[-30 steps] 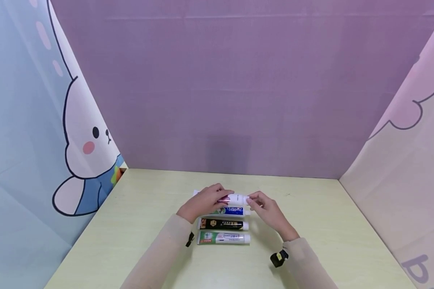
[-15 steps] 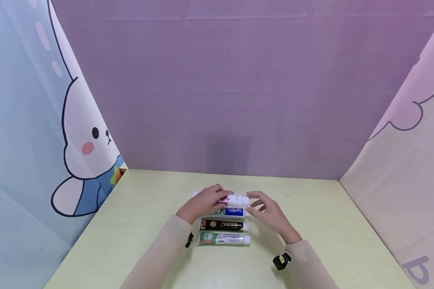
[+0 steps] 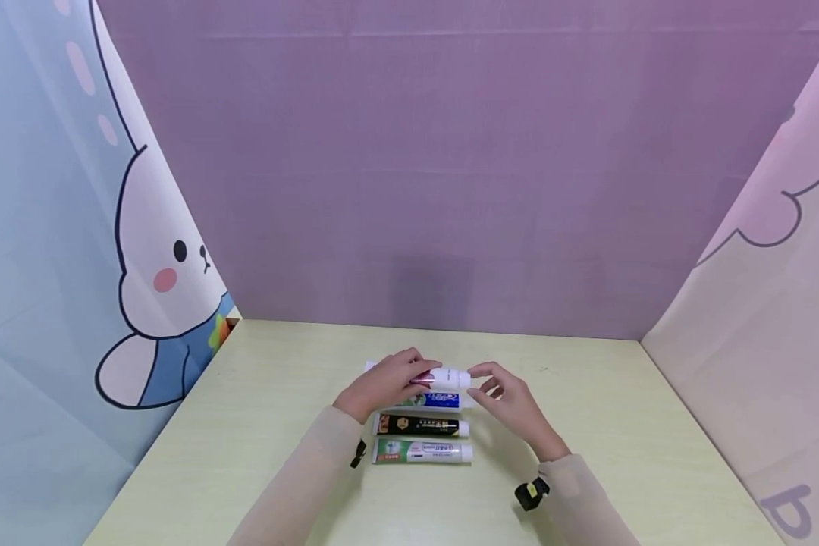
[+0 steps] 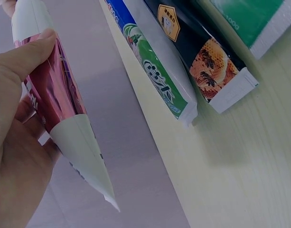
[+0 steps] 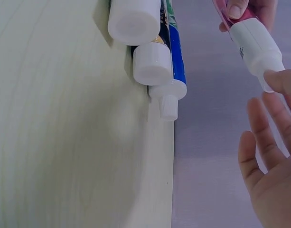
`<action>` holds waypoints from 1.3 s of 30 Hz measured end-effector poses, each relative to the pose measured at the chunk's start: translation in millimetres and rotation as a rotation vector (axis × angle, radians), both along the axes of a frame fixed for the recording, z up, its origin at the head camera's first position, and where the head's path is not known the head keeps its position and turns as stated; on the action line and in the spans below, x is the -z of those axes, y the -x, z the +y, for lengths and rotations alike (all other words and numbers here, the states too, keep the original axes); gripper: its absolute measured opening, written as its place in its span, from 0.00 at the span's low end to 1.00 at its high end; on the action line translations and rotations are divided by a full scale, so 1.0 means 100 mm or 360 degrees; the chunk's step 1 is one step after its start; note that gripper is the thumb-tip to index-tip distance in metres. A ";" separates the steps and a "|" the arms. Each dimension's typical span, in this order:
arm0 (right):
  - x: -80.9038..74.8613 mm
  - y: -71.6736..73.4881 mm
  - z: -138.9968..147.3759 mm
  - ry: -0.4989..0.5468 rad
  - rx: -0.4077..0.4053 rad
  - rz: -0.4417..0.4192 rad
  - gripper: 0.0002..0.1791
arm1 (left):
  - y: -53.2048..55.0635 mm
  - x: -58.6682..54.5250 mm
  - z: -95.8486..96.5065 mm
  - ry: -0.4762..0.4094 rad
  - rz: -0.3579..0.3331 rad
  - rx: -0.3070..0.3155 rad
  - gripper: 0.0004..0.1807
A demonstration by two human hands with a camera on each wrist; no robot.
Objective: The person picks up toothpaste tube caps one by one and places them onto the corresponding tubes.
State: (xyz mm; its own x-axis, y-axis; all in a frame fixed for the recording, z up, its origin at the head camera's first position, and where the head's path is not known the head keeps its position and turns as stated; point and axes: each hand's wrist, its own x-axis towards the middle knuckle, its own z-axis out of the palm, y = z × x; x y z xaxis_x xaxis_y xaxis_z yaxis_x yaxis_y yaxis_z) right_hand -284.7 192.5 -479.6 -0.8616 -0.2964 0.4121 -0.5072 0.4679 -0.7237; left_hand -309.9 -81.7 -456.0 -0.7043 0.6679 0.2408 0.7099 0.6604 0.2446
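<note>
My left hand [image 3: 385, 381] grips a white and pink toothpaste tube [image 4: 50, 80] around its middle, above the table. Its crimped end points down toward the lower right in the left wrist view. At the other end, my right hand [image 3: 514, 404] has its thumb and index fingertip on either side of the white cap [image 5: 271, 71], pinching it. The remaining fingers of that hand spread loosely in the right wrist view. Below the held tube lie three more tubes in a row: a blue and green one [image 3: 440, 400], a black one [image 3: 423, 425] and a green and white one [image 3: 423, 451].
The pale wooden table [image 3: 280, 455] carries the row of tubes, their caps pointing right. A purple cloth backdrop [image 3: 423, 174] rises behind its far edge. A blue curtain with a cartoon rabbit [image 3: 171, 265] hangs on the left, a pink and cream one [image 3: 785, 326] on the right.
The right thumb and index finger spread apart from the cap half a second ago and have now closed back toward it. The left hand and the tubes on the table have stayed put.
</note>
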 end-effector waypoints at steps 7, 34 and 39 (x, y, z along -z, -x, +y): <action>0.00 -0.02 -0.03 -0.0019 0.0039 -0.0183 0.12 | -0.01 0.01 -0.01 -0.0006 0.0017 -0.0003 0.27; 0.00 -0.01 -0.04 0.0023 -0.0049 0.0035 0.20 | -0.01 -0.01 -0.01 0.0015 0.0029 0.0018 0.27; -0.01 -0.01 -0.05 0.0003 -0.0042 0.0043 0.18 | -0.02 -0.01 -0.01 0.0015 0.0039 0.0025 0.27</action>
